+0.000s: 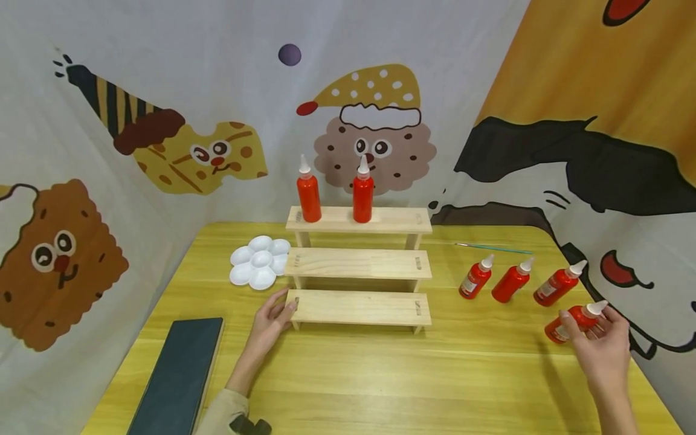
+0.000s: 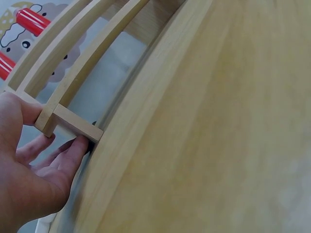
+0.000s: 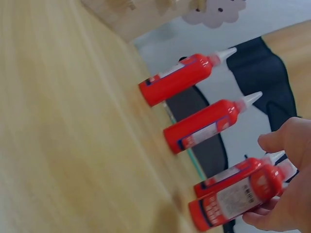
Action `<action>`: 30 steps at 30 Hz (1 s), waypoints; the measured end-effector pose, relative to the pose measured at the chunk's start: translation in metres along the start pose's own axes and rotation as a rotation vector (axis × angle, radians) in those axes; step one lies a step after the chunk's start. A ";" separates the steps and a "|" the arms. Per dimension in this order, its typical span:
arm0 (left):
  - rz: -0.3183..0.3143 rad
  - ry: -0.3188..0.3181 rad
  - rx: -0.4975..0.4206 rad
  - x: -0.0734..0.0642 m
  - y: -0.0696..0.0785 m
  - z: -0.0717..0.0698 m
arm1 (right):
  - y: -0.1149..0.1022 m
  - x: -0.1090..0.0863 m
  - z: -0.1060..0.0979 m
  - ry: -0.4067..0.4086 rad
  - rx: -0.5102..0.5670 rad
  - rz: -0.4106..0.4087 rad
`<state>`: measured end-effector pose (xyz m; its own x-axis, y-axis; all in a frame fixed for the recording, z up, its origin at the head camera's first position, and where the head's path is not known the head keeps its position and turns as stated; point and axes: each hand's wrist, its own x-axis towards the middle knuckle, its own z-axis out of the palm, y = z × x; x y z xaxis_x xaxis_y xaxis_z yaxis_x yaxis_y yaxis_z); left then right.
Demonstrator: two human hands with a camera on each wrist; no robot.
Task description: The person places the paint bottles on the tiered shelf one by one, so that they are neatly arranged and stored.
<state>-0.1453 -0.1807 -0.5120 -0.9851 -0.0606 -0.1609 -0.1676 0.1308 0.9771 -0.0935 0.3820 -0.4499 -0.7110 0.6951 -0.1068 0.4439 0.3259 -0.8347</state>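
My left hand grips the left end of the lowest step of a three-tier wooden stand, thumb at the board and fingers by its leg. At the far right, my right hand is around the nearest red paint bottle, which stands on the table. In the right wrist view its thumb is spread apart from that bottle, while the other fingers curve behind it. Another three red bottles, including the left one, stand beyond. On the top step are two more, one left of the other.
A white flower-shaped palette lies left of the stand. Closer on the left is a dark book. Behind the bottles lies a thin teal paintbrush. A cartoon-printed cloth hangs around the table.
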 end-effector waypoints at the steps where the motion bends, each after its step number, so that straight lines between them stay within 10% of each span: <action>1: 0.004 0.001 0.003 0.000 0.000 0.000 | 0.003 0.002 0.001 -0.013 -0.022 0.003; 30: 0.002 0.005 -0.005 0.000 -0.001 0.000 | 0.031 0.011 0.008 0.012 -0.190 -0.112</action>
<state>-0.1454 -0.1807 -0.5134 -0.9853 -0.0655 -0.1580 -0.1652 0.1256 0.9782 -0.0924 0.3945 -0.4816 -0.7556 0.6549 -0.0119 0.4584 0.5157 -0.7239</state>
